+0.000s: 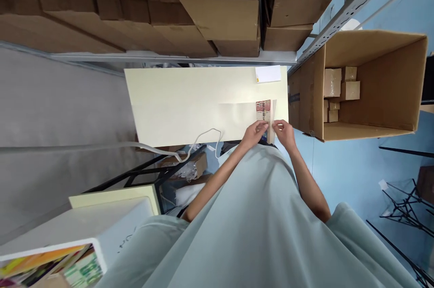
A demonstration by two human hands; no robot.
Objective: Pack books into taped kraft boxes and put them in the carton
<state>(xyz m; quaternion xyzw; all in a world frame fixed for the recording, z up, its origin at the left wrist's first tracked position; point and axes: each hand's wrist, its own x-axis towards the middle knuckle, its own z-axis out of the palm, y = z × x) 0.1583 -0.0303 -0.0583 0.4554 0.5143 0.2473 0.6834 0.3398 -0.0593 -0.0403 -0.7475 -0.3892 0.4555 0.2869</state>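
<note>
A flat packet with a red and white printed label point(263, 107) lies at the front right of the cream tabletop point(176, 107). My left hand point(256, 132) pinches its near left part, fingers pressed together. On the other side, my right hand point(284, 133) has its fingers closed at the packet's clear right edge. What the right fingertips hold is too small to make out. A white card or small box point(267, 74) rests at the tabletop's far right, beyond both hands.
Cardboard boxes point(220, 12) fill the shelf above the table. An open carton point(373, 132) holding several small boxes stands at the right. A white cable point(159, 150) crosses the table's front left. A white bin point(118, 233) sits at lower left.
</note>
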